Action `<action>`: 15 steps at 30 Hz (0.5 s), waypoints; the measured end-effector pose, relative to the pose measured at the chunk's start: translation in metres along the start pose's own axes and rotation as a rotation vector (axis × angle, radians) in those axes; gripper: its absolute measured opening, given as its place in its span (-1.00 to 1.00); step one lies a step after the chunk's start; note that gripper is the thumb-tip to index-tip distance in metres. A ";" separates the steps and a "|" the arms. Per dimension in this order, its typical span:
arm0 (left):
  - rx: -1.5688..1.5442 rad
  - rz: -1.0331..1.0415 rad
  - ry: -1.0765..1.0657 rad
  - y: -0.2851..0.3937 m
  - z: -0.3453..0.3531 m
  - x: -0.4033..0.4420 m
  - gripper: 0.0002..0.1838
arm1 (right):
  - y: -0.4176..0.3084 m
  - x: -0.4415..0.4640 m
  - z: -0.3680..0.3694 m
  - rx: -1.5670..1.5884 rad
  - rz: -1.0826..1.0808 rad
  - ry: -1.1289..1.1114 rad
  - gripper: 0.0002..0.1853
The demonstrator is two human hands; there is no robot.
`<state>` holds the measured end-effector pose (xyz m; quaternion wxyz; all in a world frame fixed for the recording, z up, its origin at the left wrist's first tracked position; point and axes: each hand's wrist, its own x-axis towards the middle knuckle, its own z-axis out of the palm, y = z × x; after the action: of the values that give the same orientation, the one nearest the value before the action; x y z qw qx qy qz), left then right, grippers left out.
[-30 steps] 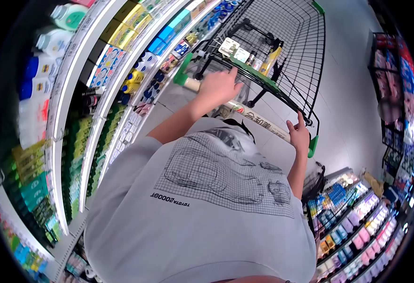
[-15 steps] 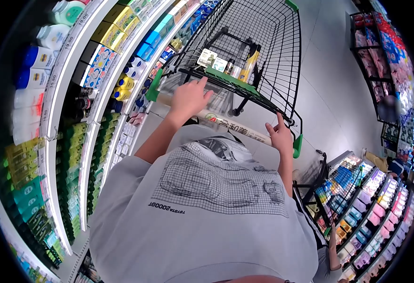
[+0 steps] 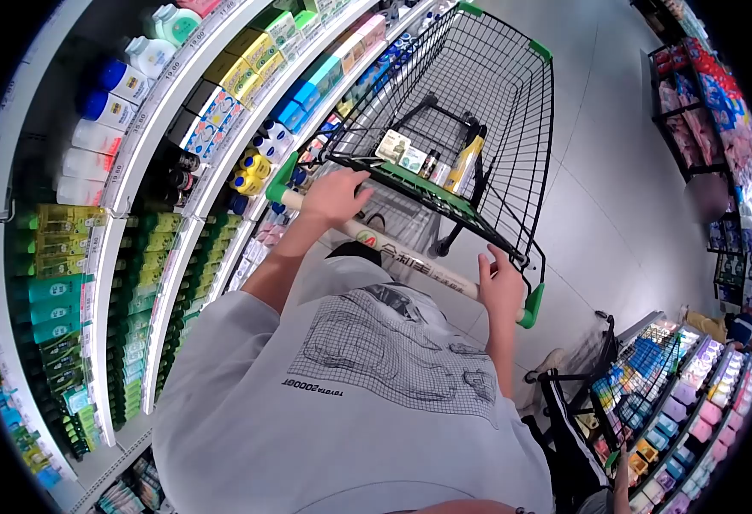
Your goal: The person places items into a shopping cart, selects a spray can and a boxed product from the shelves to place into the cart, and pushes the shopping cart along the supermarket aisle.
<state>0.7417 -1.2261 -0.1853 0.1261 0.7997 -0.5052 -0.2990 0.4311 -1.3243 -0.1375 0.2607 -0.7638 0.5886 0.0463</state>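
A black wire shopping cart [image 3: 513, 94] with green corners stands in front of me. Its pale handle [image 3: 427, 270] has printed lettering and green ends. My left hand [image 3: 335, 199] is closed over the handle near the left end, its index finger reaching forward. Toward the right end, my right hand [image 3: 501, 278] also grips the handle, with thumb and index finger raised. Behind the green flap, the cart holds a white and green box [image 3: 393, 146], a smaller box [image 3: 412, 159], small bottles [image 3: 429, 163] and a long yellow package [image 3: 466, 165].
Shelves of bottles [image 3: 128, 81], boxes [image 3: 243, 68] and pouches [image 3: 59, 300] curve close along my left. On the right stand a rack of bagged goods [image 3: 684, 128] and another cart [image 3: 633, 385] with a person's arm beside it. Grey floor [image 3: 586, 214] stretches ahead.
The left-hand shelves have shifted rightward in view, and the other cart sits lower. My left fingers have settled lower over the handle. Both hands stay at the cart handle.
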 end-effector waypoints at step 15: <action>-0.185 0.211 0.228 -0.007 -0.007 0.090 -0.78 | 0.002 0.082 0.005 0.069 0.022 0.062 -0.81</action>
<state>0.7789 -1.3034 -0.2147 0.2863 0.7560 -0.5390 -0.2367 0.4554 -1.3943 -0.1733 0.2681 -0.7488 0.6061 0.0050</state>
